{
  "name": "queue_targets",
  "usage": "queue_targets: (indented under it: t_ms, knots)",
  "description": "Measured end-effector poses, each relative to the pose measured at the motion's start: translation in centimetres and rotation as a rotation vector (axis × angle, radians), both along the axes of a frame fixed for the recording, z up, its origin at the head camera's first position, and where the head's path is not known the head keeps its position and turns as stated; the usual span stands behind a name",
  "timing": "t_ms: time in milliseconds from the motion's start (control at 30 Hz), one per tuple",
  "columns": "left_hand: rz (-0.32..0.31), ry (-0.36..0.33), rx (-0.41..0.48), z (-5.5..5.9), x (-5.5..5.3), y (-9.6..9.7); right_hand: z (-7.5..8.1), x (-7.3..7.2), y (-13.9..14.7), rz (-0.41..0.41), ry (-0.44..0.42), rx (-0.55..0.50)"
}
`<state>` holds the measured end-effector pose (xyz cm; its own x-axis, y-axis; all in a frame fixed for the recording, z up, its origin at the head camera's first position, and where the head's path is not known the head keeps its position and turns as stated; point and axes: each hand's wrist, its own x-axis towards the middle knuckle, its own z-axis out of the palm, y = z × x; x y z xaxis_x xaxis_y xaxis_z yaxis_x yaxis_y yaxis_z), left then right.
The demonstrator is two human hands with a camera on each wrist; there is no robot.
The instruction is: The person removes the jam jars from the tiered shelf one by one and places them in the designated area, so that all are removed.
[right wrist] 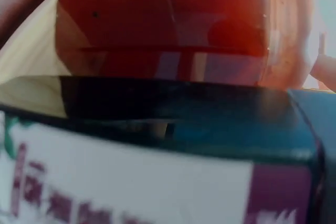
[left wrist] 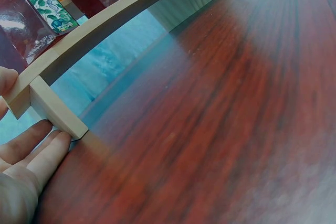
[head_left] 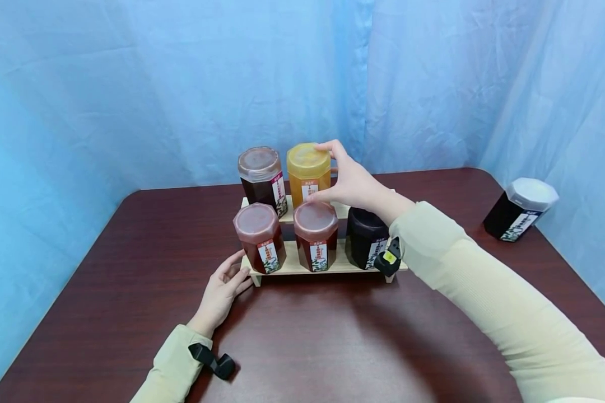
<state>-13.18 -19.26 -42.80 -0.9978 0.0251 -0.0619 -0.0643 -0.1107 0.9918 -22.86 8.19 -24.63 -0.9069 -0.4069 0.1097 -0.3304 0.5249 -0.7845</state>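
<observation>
My right hand (head_left: 354, 182) grips a yellow jar (head_left: 296, 187) on the upper tier of a wooden rack (head_left: 350, 211). Its fingers reach over the lid, and the thumb lies against the front; the jar's base is hidden. With my left hand (head_left: 220, 291) I hold the lower shelf's left corner, the other fingers by the rack's leg (left wrist: 58, 109). A dark jar (head_left: 257, 187) stands left of the yellow one. Along the lower tier stand a red jar (head_left: 254, 252), another red jar (head_left: 306, 246) and a black jar (head_left: 355, 240), the last partly behind my right wrist.
A black jar with a whitish lid (head_left: 501, 212) stands apart near the right edge of the dark wooden table (head_left: 302, 341). Blue curtains (head_left: 181, 95) hang behind and at both sides. My right forearm (head_left: 489, 291) crosses over the table's right half.
</observation>
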Motion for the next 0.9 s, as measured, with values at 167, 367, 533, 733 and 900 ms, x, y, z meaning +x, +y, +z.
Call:
queue_targets:
  t_ms: [167,367,533,733,900]
  knots:
    - [0.003,0.0,-0.002,-0.01,-0.1,0.09,0.12,-0.19,-0.37,-0.022,-0.013,0.013]
    - [0.0,-0.005,0.001,0.0,-0.07,0.02,-0.22,-0.45,-0.45,-0.035,-0.002,0.017]
    - [-0.008,0.008,-0.005,0.05,-0.01,-0.07,-0.44,-0.5,-0.54,-0.036,0.016,0.023]
    - [-0.006,0.009,-0.006,0.19,-0.01,-0.07,-0.46,-0.49,-0.79,-0.041,0.03,0.022]
    - [-0.01,-0.002,-0.002,0.33,0.01,-0.08,-0.36,-0.34,-0.85,-0.043,0.026,0.008]
